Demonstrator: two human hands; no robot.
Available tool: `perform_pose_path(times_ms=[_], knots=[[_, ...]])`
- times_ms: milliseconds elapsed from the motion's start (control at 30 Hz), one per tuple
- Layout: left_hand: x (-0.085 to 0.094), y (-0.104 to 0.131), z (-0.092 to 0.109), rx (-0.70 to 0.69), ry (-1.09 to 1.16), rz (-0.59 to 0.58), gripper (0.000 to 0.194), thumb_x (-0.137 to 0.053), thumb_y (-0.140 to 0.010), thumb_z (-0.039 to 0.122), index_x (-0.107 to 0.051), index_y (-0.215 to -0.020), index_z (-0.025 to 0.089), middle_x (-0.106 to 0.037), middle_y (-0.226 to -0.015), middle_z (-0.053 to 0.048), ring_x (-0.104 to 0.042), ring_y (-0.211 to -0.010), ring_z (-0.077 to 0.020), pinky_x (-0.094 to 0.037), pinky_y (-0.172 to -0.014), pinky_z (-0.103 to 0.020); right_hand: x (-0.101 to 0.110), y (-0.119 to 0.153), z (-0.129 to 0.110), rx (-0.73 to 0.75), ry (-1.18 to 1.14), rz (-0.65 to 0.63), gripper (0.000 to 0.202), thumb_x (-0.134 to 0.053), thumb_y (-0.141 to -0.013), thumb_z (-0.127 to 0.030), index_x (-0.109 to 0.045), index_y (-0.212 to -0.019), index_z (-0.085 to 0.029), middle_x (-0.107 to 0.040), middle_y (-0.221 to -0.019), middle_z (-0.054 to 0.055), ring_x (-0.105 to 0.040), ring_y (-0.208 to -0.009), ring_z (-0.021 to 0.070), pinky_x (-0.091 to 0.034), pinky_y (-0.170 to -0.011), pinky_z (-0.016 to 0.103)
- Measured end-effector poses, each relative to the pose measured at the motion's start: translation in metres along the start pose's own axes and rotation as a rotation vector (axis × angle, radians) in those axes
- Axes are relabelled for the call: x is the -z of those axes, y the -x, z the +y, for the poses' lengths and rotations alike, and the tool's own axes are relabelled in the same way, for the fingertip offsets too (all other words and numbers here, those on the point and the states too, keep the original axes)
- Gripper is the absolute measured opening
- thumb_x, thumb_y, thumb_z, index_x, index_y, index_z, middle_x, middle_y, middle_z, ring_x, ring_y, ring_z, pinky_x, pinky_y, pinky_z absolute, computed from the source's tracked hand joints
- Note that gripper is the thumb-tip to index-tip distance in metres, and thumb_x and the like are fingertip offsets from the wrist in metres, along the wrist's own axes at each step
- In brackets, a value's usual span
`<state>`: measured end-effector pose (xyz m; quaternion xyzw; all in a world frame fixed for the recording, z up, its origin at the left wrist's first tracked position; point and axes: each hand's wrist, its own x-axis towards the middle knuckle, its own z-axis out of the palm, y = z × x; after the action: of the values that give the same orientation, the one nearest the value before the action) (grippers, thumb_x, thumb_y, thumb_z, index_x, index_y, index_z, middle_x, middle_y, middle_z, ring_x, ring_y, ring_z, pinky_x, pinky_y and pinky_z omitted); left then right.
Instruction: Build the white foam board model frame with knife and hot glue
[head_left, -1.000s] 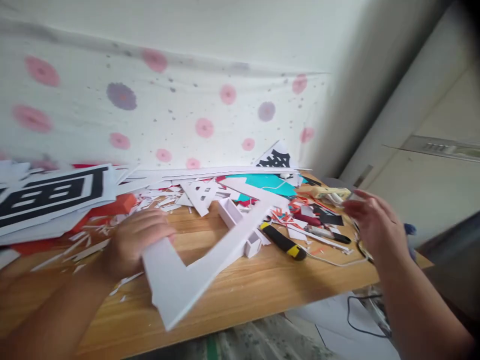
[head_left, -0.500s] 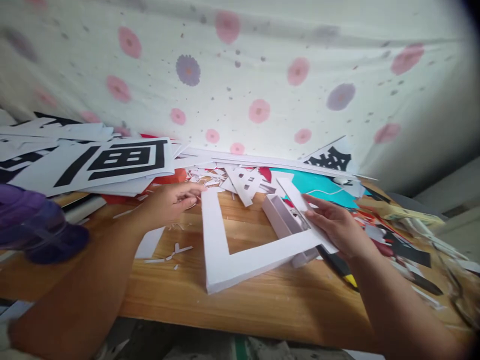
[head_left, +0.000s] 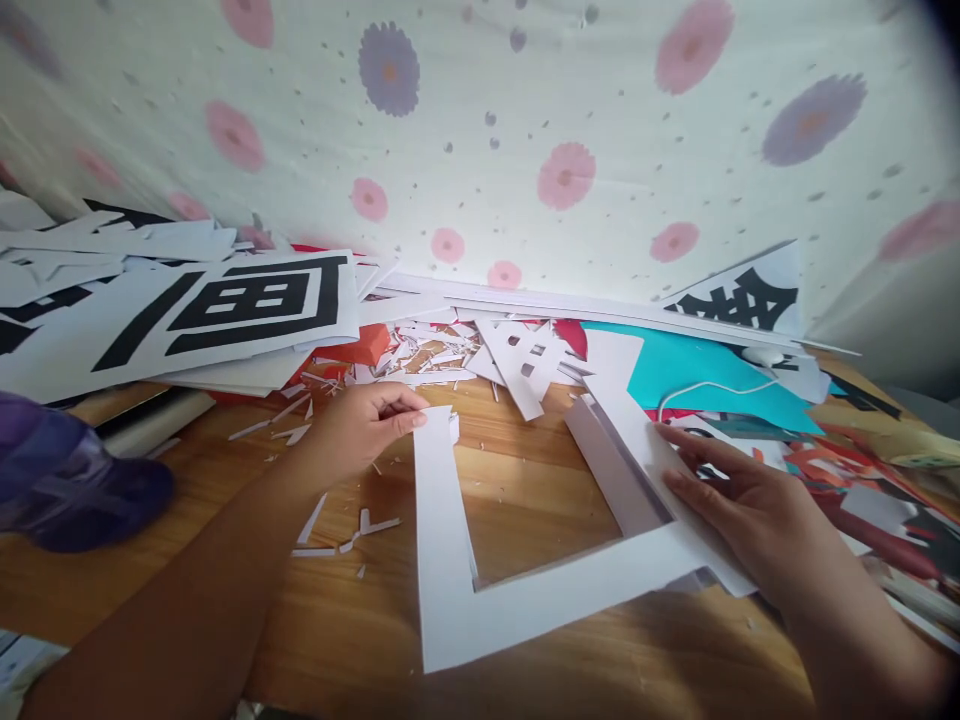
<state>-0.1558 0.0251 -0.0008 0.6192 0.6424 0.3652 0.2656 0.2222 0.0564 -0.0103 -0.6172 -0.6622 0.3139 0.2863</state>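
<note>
A white U-shaped cut-out (head_left: 442, 610), seemingly of paper or thin board, lies at an angle above the wooden table. My left hand (head_left: 375, 425) pinches the upper end of its left arm between thumb and fingers. On the other side, my right hand (head_left: 739, 515) grips the right arm, thumb on top and some fingers hidden beneath. White upright side walls (head_left: 600, 465) show inside and below that right arm. Whether they are joined to the flat face I cannot tell.
Small white offcuts (head_left: 367, 525) lie near my left forearm. A purple container (head_left: 67, 480) stands at the left. Printed character sheets (head_left: 262, 305) are stacked behind it. Further back are a lattice-cut white piece (head_left: 525, 360) and a turquoise sheet (head_left: 690, 375). Coloured scraps (head_left: 847, 470) cover the right.
The cut-out appears larger and lower in view, with both hands still on it. Its right arm now covers more of the side walls. The black-and-yellow tool under my right hand is no longer visible.
</note>
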Motion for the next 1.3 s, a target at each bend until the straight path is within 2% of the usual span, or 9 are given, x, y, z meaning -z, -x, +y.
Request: perform_pose_path(times_ms=[233, 400, 567, 633, 700, 800, 933, 1133, 1300], knots=[[-0.005, -0.005, 0.000, -0.016, -0.129, 0.000, 0.021, -0.059, -0.077, 0.043, -0.069, -0.072, 0.025, -0.071, -0.075, 0.000, -0.064, -0.072, -0.0199, -0.046, -0.066, -0.031, -0.002, -0.002, 0.000, 0.098, 0.143, 0.033, 0.058, -0.059, -0.079, -0.063, -0.067, -0.124, -0.027, -0.070, -0.098, 0.008, -0.059, -0.064, 0.0207, -0.046, -0.049, 0.032], [-0.007, -0.009, -0.004, -0.016, -0.157, -0.011, 0.020, -0.059, -0.078, 0.041, -0.069, -0.074, 0.024, -0.071, -0.078, -0.001, -0.064, -0.075, -0.0202, -0.047, -0.067, -0.030, -0.005, -0.002, -0.002, 0.055, 0.074, 0.025, 0.062, -0.058, -0.078, -0.067, -0.068, -0.124, -0.027, -0.070, -0.092, 0.008, -0.053, -0.052, 0.0183, -0.043, -0.044, 0.033], [-0.005, -0.010, -0.014, -0.007, -0.187, 0.054, 0.022, -0.058, -0.082, 0.042, -0.070, -0.084, 0.023, -0.072, -0.088, -0.002, -0.064, -0.082, -0.0206, -0.048, -0.073, -0.031, -0.006, -0.003, 0.001, 0.030, 0.060, 0.017, 0.062, -0.055, -0.082, -0.065, -0.067, -0.126, -0.023, -0.066, -0.077, 0.006, -0.044, -0.044, 0.0146, -0.038, -0.040, 0.031], [-0.003, -0.010, -0.017, -0.040, -0.161, 0.009, 0.026, -0.057, -0.084, 0.043, -0.070, -0.093, 0.023, -0.072, -0.099, -0.003, -0.064, -0.094, -0.0219, -0.049, -0.082, -0.033, -0.005, -0.004, 0.005, 0.028, 0.084, 0.029, 0.061, -0.055, -0.083, -0.063, -0.067, -0.127, -0.023, -0.068, -0.080, 0.006, -0.048, -0.047, 0.0153, -0.040, -0.041, 0.030], [-0.003, -0.011, -0.020, -0.056, -0.106, -0.105, 0.032, -0.057, -0.086, 0.046, -0.069, -0.106, 0.024, -0.070, -0.111, -0.004, -0.063, -0.105, -0.0228, -0.049, -0.090, -0.033, -0.003, -0.006, 0.010, 0.027, 0.113, 0.038, 0.060, -0.055, -0.083, -0.061, -0.066, -0.128, -0.023, -0.070, -0.086, 0.006, -0.054, -0.052, 0.0170, -0.043, -0.043, 0.029], [-0.005, -0.012, -0.021, -0.016, -0.025, -0.247, 0.039, -0.056, -0.087, 0.049, -0.067, -0.115, 0.024, -0.070, -0.118, -0.004, -0.062, -0.109, -0.0236, -0.049, -0.093, -0.033, 0.000, -0.007, 0.013, 0.040, 0.123, 0.033, 0.061, -0.055, -0.083, -0.060, -0.065, -0.129, -0.022, -0.072, -0.090, 0.006, -0.062, -0.061, 0.0201, -0.048, -0.047, 0.028], [-0.009, -0.012, -0.022, 0.058, 0.041, -0.294, 0.038, -0.056, -0.087, 0.052, -0.069, -0.108, 0.024, -0.072, -0.109, -0.002, -0.064, -0.100, -0.0226, -0.049, -0.086, -0.030, 0.000, -0.006, 0.010, 0.095, 0.181, 0.074, 0.056, -0.053, -0.085, -0.056, -0.067, -0.126, -0.020, -0.073, -0.086, 0.007, -0.066, -0.066, 0.0229, -0.051, -0.051, 0.030], [-0.008, -0.013, -0.025, 0.091, 0.042, -0.282, 0.034, -0.058, -0.085, 0.053, -0.069, -0.094, 0.022, -0.068, -0.089, 0.001, -0.061, -0.085, -0.0191, -0.045, -0.073, -0.026, -0.003, -0.004, 0.009, 0.265, 0.384, 0.154, 0.042, -0.050, -0.091, -0.044, -0.069, -0.123, -0.024, -0.073, -0.089, 0.006, -0.067, -0.069, 0.0203, -0.049, -0.056, 0.029], [-0.011, -0.015, -0.023, 0.202, 0.052, -0.312, 0.034, -0.056, -0.084, 0.056, -0.066, -0.087, 0.024, -0.064, -0.080, 0.004, -0.057, -0.080, -0.0181, -0.041, -0.071, -0.025, -0.002, -0.003, 0.001, 0.245, 0.503, 0.129, 0.042, -0.043, -0.093, -0.038, -0.069, -0.123, -0.024, -0.075, -0.096, 0.007, -0.068, -0.069, 0.0204, -0.046, -0.057, 0.030]])
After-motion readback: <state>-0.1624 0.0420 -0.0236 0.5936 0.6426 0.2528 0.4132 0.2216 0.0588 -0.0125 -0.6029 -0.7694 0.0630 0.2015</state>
